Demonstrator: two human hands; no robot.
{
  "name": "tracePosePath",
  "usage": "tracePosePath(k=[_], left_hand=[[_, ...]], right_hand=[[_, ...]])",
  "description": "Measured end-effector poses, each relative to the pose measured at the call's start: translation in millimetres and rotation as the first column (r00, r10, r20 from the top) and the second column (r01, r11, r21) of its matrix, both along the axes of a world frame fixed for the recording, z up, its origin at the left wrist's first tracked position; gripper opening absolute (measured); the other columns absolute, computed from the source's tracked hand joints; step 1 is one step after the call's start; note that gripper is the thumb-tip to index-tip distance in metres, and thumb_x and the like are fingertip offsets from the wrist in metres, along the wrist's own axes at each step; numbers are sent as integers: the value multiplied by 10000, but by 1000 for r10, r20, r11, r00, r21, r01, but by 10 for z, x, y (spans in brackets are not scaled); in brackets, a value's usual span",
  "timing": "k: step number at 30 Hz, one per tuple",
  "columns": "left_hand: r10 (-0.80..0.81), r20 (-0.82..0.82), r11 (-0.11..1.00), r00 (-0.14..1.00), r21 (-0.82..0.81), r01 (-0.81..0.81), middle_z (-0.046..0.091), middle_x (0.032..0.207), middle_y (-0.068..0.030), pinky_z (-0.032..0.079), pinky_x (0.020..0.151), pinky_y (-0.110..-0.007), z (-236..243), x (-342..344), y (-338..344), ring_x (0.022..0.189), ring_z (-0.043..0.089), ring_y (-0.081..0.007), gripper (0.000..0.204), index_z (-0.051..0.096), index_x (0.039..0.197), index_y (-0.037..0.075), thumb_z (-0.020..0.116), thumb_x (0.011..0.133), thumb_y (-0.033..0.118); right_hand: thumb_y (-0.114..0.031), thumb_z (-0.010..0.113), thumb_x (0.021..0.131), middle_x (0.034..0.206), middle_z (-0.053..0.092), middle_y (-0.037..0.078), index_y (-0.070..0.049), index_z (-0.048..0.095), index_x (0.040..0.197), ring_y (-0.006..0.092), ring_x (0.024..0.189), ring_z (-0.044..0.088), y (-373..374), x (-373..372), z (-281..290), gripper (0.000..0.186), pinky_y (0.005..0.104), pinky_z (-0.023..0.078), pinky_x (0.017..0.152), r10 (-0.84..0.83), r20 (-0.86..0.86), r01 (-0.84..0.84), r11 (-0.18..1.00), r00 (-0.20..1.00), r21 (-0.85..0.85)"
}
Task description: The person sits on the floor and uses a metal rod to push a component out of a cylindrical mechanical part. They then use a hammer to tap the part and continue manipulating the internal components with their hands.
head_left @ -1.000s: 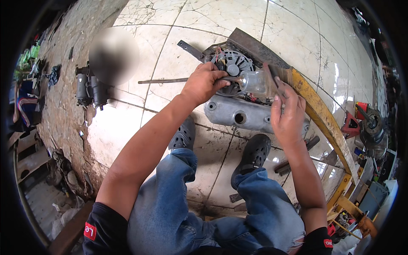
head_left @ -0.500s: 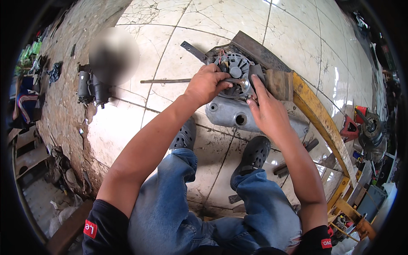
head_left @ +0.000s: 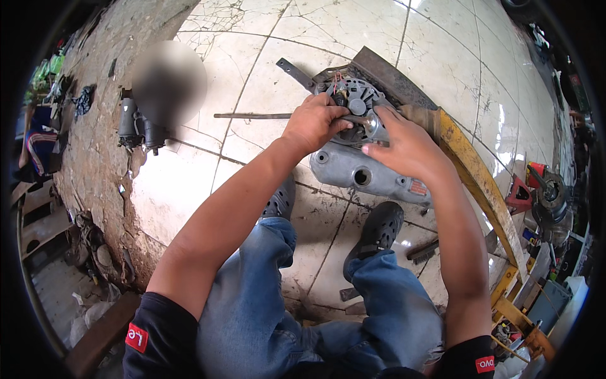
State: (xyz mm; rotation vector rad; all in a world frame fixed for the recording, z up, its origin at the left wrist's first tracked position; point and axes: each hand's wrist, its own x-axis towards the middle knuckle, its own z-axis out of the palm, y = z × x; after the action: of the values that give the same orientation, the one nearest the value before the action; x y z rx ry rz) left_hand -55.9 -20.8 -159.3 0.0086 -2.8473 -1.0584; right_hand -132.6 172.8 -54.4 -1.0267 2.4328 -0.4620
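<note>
An alternator (head_left: 358,95) with a round vented grey housing and red wires lies on the floor ahead of me, just beyond a grey metal cover (head_left: 341,165) with a round hole. My left hand (head_left: 317,121) is closed around a long thin metal rod (head_left: 252,116). The rod's free end points left, and its thicker end rests at the alternator's near right side. My right hand (head_left: 407,140) lies over the alternator's right edge, thumb apart from the fingers. Its fingertips are partly hidden, and I see nothing held in it.
A curved yellow metal bar (head_left: 476,174) and a dark flat bar (head_left: 388,76) lie beyond and right of the alternator. Dark cylindrical parts (head_left: 129,123) stand at the left. A brush (head_left: 424,250) lies by my right shoe (head_left: 375,230). A red stand (head_left: 519,194) is farther right.
My right hand's fingers, stretched out before, are now bent more over the alternator's right edge. My left hand keeps its hold on the rod. The view has shifted slightly.
</note>
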Motion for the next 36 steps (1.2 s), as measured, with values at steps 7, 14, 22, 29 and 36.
tracePosePath(k=[7, 14, 22, 29, 36], left_hand=[[6, 51, 1000, 999, 0, -6, 610, 1006, -81, 487, 894, -393, -81, 23, -39, 1026, 571, -309, 312, 740, 1090, 165, 712, 852, 365], [0, 60, 1000, 998, -18, 1, 604, 1010, -87, 490, 887, -397, -44, -9, 2, 1005, 572, -310, 319, 738, 1092, 162, 708, 854, 373], [-1, 39, 1000, 999, 8, 1, 604, 1008, -87, 489, 886, -399, -36, 14, -16, 1009, 571, -311, 324, 738, 1091, 165, 712, 849, 379], [3, 15, 1000, 1000, -2, -3, 609, 998, -77, 488, 883, -398, -66, 23, -37, 1010, 569, -307, 322, 740, 1082, 167, 716, 845, 382], [-8, 16, 1000, 1000, -3, 8, 614, 976, -88, 483, 874, -391, -52, 1, -15, 983, 569, -306, 314, 738, 1065, 139, 728, 838, 356]], right_hand=[[-395, 757, 775, 1309, 563, 266, 39, 507, 1324, 391, 1196, 568, -180, -126, 21, 743, 416, 461, 1002, -32, 105, 10, 978, 994, 211], [-353, 778, 758, 1354, 543, 261, 33, 469, 1386, 380, 1236, 550, -160, -194, -5, 799, 390, 433, 1045, -4, 111, -17, 982, 994, 189], [-331, 774, 764, 1402, 504, 235, 27, 497, 1356, 384, 1215, 557, 28, -159, -108, 745, 422, 472, 1004, 41, 39, -44, 996, 998, 74], [-287, 775, 764, 1415, 486, 210, 9, 438, 1381, 384, 1180, 573, 21, 85, -84, 763, 440, 484, 976, 3, -43, 0, 997, 999, 74], [-254, 770, 772, 1517, 345, 238, 30, 360, 1437, 425, 1190, 549, -148, 6, -109, 831, 454, 478, 986, -42, 10, 40, 982, 999, 182]])
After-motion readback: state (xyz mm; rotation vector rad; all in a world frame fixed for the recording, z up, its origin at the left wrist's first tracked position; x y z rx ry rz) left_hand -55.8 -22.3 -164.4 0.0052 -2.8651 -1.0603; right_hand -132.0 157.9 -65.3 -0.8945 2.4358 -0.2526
